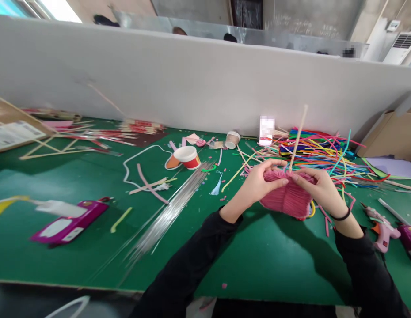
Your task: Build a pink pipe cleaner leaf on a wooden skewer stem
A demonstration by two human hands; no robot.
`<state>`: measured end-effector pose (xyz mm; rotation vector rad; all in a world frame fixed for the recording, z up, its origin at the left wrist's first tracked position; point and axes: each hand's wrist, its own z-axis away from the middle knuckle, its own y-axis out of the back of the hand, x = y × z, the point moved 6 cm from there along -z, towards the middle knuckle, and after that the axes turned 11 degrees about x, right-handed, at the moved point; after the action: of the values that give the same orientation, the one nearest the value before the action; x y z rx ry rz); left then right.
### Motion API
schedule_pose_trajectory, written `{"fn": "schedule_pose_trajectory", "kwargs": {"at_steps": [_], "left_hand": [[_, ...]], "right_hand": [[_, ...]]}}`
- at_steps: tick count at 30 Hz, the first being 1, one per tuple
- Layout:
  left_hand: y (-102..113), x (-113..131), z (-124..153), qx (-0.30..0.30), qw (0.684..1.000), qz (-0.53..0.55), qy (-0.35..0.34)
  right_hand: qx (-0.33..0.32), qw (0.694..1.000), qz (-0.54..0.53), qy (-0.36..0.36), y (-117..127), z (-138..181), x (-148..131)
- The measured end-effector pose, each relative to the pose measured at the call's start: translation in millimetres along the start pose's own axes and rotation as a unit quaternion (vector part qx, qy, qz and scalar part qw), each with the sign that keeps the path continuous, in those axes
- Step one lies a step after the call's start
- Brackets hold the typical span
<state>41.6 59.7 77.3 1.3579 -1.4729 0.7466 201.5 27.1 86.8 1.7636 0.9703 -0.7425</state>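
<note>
In head view, pinching pink ribbed piece (285,198) by its upper edge with left hand (256,182) and right hand (321,187), on either side of pale stick (298,138). Holding it over green table (258,269), near coloured pipe-cleaner pile (320,154)

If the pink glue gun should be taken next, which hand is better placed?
Probably the right hand: the pink glue gun lies beside its forearm, while the left hand would reach across. Both hold the pink piece.

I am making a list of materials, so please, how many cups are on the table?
2. A red cup stands beside the thin rods; a pale, tilted cup is beyond the left hand, near the partition. Others may be hidden behind the coloured stems.
</note>
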Motion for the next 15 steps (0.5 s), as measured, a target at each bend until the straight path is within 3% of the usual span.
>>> {"fn": "schedule_pose_trajectory", "kwargs": {"at_steps": [4, 7, 9, 12, 15], "left_hand": [[9, 15, 10, 0.019, 0.989, -0.061, -0.130], [13, 11, 20, -0.009, 0.954, -0.172, -0.246], [13, -2, 26, -0.055, 0.931, -0.217, -0.288], [21, -28, 27, -0.083, 0.923, -0.248, -0.281], [42, -45, 25, 0.002, 0.946, -0.228, -0.232]], "right_hand": [[0.018, 0.995, -0.089, 0.040, -3, 3, 2], [0.019, 0.989, -0.116, 0.094, -9, 11, 4], [0.007, 0.987, -0.098, 0.129, -12, 16, 5], [-0.026, 0.989, -0.031, 0.141, -9, 18, 10], [0.029, 0.990, 0.074, 0.115, 13, 13, 25]]}}
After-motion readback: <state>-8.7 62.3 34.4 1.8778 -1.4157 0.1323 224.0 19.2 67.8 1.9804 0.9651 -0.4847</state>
